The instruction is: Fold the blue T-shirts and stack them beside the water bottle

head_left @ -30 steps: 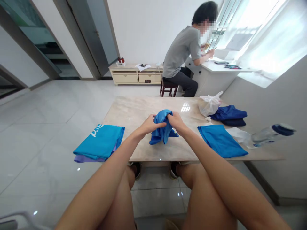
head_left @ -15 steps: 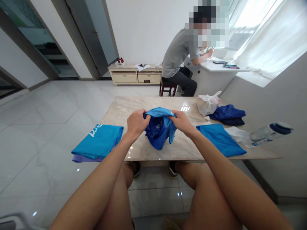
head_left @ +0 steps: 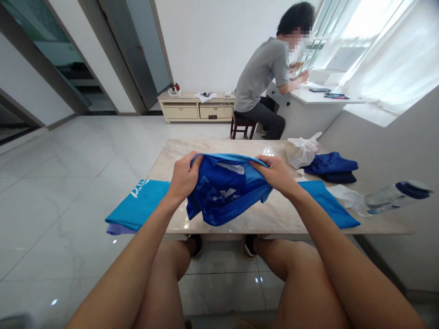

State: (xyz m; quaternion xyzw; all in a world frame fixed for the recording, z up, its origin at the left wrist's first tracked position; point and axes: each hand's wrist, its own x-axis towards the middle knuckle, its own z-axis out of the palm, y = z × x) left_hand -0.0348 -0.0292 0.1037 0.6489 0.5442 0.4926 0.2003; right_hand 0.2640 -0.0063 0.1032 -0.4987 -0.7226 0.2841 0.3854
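Note:
Both my hands hold a blue printed cloth [head_left: 222, 187] stretched sideways above the table. Its top edge is light blue, and white lettering shows on the darker part below. The lower end hangs loose; whether it is a bag or a garment I cannot tell. My left hand [head_left: 185, 176] grips the upper left corner, thumb toward me. At the upper right, my right hand [head_left: 274, 173] pinches the edge. A folded turquoise cloth [head_left: 137, 205] with white letters lies left of my left forearm, over a purple one [head_left: 120, 229]. Beyond my right forearm is a folded blue cloth [head_left: 329, 205].
On the marble-patterned table [head_left: 192, 147] stand a white plastic bag [head_left: 302, 151] and a clear bottle [head_left: 394, 198] with a dark blue lid. Dark blue fabric [head_left: 332, 164] lies beside the bag. A person in grey [head_left: 260, 77] sits at a white desk [head_left: 315, 98].
My hands have moved apart, pulling the cloth's bunched edge wide. More of its dark blue printed face now shows. The view has shifted slightly.

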